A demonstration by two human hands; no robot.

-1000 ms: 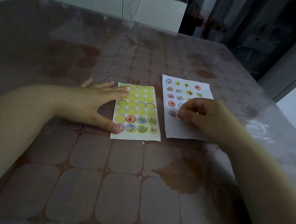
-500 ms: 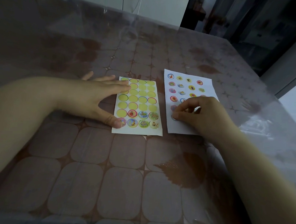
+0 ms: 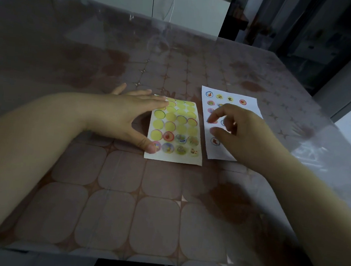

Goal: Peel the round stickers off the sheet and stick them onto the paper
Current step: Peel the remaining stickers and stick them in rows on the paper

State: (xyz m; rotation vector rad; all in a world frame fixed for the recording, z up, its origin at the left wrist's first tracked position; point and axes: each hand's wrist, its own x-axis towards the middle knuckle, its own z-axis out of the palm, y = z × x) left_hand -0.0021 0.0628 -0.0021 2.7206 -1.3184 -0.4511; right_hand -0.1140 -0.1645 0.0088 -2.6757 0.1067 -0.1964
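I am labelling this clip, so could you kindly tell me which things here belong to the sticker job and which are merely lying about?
Part of the job: white sticker sheet with yellow circles, pressed by the left hand; its remaining round picture stickers; white paper bearing stuck stickers, under the right hand.
Just there: brown patterned table under clear plastic; white cabinet behind.

Head-worn wide-angle view, facing forward and down, close over table (image 3: 113,211)

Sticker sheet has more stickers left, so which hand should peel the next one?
Probably the right hand. It hovers over the paper beside the sticker sheet and seems empty, while the left hand presses flat on the sheet, holding it down.
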